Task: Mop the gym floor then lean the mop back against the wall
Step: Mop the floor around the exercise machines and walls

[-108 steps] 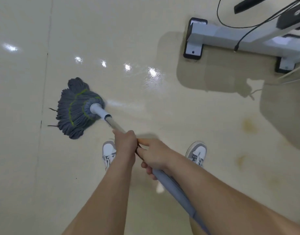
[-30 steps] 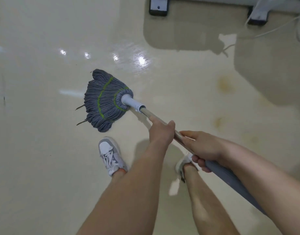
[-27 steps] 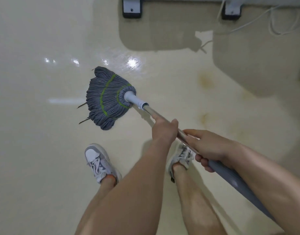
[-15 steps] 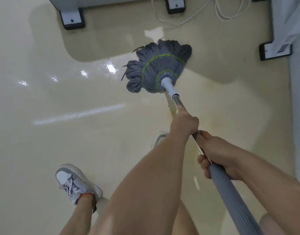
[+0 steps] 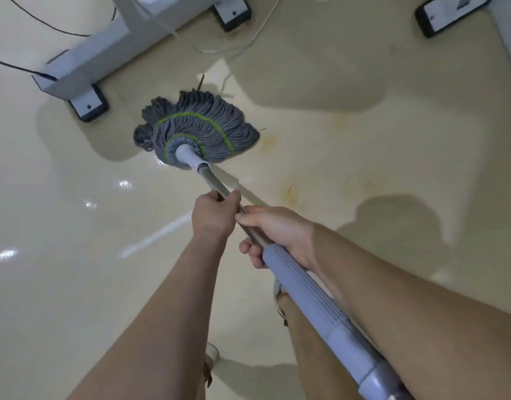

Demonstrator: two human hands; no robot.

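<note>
The mop head [image 5: 196, 134], grey strands with two green stitched bands, lies spread flat on the glossy cream floor [image 5: 75, 255], at 11 o'clock from the hands. Its white collar meets a metal shaft [image 5: 215, 184] that slants down toward 5 o'clock and runs into a ribbed grey sleeve [image 5: 306, 298]. The left hand [image 5: 213, 216] wraps the bare metal with fingers curled round it. Just behind it, the right hand [image 5: 277, 235] grips the shaft where the sleeve begins, thumb laid along the top. At 10 o'clock from the mop head stands a white machine frame [image 5: 86, 62] on a black foot [image 5: 88, 106], with a black cable [image 5: 17, 67] running to it. A white cable [image 5: 242, 39] trails at 12 o'clock. Yellowish stains [image 5: 290, 192] mark the floor at 4 o'clock from the mop head.
</note>
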